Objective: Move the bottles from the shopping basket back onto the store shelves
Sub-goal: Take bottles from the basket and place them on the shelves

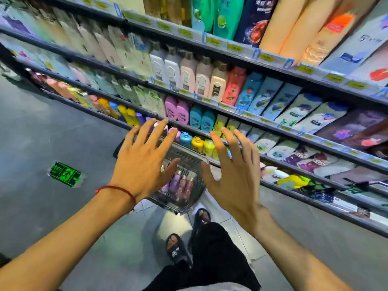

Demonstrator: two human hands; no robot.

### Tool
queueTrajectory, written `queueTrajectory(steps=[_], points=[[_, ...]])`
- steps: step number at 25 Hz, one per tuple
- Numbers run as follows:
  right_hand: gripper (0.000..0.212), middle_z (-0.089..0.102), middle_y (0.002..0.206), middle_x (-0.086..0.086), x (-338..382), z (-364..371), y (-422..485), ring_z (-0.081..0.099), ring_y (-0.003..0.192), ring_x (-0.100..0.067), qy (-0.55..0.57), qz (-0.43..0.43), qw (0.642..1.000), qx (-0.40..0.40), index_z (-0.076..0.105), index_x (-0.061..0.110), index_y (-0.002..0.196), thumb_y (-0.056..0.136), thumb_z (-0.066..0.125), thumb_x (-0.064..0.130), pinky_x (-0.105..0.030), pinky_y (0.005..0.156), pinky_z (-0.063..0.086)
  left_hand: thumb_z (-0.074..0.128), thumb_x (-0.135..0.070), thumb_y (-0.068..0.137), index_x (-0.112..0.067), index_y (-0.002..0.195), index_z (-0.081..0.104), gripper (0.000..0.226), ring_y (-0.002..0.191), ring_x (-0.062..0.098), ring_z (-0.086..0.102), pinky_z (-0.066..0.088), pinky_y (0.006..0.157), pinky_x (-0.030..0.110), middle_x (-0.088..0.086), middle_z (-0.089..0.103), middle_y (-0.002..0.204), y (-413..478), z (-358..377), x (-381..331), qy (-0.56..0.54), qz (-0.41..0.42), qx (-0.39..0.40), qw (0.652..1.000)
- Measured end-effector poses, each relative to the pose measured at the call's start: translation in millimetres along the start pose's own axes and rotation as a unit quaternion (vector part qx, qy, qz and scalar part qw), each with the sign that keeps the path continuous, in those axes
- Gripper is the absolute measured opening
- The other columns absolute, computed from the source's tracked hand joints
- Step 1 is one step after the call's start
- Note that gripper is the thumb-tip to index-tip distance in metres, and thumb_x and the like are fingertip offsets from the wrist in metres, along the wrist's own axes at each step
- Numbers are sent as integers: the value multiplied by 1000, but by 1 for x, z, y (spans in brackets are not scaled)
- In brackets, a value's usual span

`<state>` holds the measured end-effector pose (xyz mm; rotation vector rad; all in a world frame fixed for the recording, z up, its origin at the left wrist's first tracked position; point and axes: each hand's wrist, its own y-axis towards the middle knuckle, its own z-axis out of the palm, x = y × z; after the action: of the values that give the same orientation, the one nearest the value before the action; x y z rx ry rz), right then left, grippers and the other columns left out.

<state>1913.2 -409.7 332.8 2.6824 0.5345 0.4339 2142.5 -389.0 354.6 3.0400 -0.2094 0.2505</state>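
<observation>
A grey plastic shopping basket (189, 206) stands on the floor against the shelving, in front of my feet. Several purple and pink bottles (182, 185) lie inside it. My left hand (142, 160) hovers above the basket's left side, fingers spread, holding nothing; a red string sits on its wrist. My right hand (233, 175) hovers above the basket's right side, also spread and empty. Both hands hide parts of the basket. The store shelves (268, 120) run diagonally from upper left to lower right, packed with bottles.
Rows of coloured bottles fill every shelf tier, with yellow price tags along the edges. A green exit sign sticker (65, 174) lies on the grey floor to the left. My legs in dark trousers and dark sandals (178, 250) are below the basket.
</observation>
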Motion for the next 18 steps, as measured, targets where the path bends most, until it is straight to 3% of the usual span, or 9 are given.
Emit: queueTrajectory(steps=[3, 9, 14, 18], points=[[57, 54, 152, -8, -2, 36, 14, 45, 144, -36, -16, 16, 1000, 11, 59, 17, 146, 97, 58, 46, -54, 118, 35, 54, -55, 96, -20, 157, 37, 72, 147, 40, 34, 34, 116, 56, 13, 36, 162, 27, 32, 20, -33, 8, 1, 999], [57, 56, 150, -11, 0, 107, 45, 47, 140, -39, 15, 29, 998, 46, 60, 14, 145, 97, 60, 44, -52, 118, 33, 51, -47, 98, -15, 152, 48, 62, 140, 40, 44, 39, 109, 56, 12, 46, 156, 55, 84, 56, -95, 41, -19, 994], [59, 53, 153, -8, 43, 146, 62, 40, 146, -34, -19, 83, 992, 97, 55, 18, 150, 99, 53, 48, -50, 122, 28, 53, -46, 96, -14, 148, 51, 61, 139, 39, 45, 39, 109, 55, 12, 48, 154, 80, 127, 108, -105, 64, 18, 992], [57, 53, 152, -10, 95, 189, 71, 41, 145, -37, -15, 138, 987, 84, 57, 15, 147, 98, 56, 43, -50, 121, 30, 55, -45, 95, -13, 143, 55, 57, 133, 39, 48, 41, 107, 53, 13, 50, 150, 88, 168, 165, -108, 85, 11, 990]])
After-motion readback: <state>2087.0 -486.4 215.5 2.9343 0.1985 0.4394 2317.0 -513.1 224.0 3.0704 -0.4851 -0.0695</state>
